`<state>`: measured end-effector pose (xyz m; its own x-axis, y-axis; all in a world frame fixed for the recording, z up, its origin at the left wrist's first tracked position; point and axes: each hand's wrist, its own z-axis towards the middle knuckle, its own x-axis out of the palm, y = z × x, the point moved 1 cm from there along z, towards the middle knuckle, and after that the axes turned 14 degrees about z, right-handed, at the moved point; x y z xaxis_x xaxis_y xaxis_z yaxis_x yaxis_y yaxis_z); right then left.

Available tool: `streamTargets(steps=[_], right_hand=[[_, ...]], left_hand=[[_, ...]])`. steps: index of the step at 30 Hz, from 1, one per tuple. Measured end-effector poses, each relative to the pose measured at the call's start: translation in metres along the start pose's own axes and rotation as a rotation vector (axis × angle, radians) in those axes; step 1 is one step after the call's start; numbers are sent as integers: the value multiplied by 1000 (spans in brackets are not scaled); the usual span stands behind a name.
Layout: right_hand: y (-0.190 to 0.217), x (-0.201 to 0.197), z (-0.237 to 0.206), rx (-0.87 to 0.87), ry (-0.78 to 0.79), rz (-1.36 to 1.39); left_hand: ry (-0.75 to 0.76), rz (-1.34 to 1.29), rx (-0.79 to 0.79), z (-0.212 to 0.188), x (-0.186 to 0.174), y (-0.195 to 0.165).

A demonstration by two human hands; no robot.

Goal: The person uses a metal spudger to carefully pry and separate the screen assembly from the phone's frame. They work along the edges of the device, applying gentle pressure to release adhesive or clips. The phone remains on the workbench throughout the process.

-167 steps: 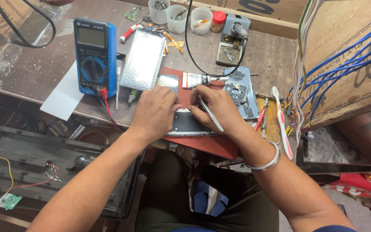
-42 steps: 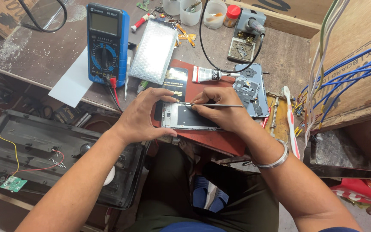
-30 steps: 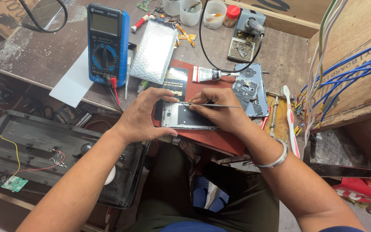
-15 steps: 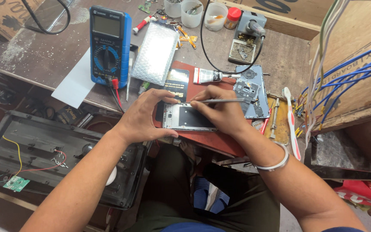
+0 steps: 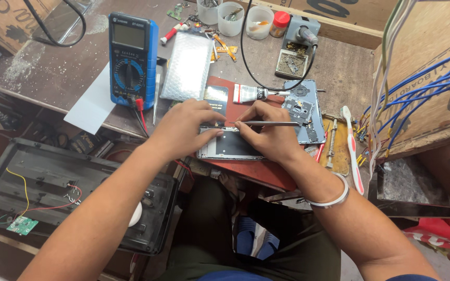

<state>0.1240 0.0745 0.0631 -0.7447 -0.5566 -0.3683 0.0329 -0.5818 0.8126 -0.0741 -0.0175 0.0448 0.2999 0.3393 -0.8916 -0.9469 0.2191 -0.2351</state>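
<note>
Bare forearms, silver bangle [image 5: 334, 193] on the right wrist, dark olive trousers [image 5: 220, 229], blue shirt hem

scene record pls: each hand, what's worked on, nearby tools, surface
left hand: grips the opened phone's left end
right hand: holds metal tweezers, tip at the phone's top edge
under phone: red mat
nearby: blue multimeter, glue tube, second phone frame, toothbrush
surface: worn wooden bench

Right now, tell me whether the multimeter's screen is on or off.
Apparently off. The blue multimeter lies face up on the bench, its grey screen showing no readable digits, though at this size faint ones could be missed.
</note>
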Motion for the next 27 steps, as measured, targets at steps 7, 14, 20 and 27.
streamTargets(steps=[7,14,20,27], right_hand=[[1,-1,-1,-25,-2,-24],[5,0,0,-13,8,-25],[6,0,0,12,-9,-45],[5,1,1,46,-12,-48]], left_hand=[[-37,37,-47,7,17,-7],[-129,276,89,4,26,-12],[-125,182,-24,1,25,-10],[-195,59,-109,-1,25,-10]])
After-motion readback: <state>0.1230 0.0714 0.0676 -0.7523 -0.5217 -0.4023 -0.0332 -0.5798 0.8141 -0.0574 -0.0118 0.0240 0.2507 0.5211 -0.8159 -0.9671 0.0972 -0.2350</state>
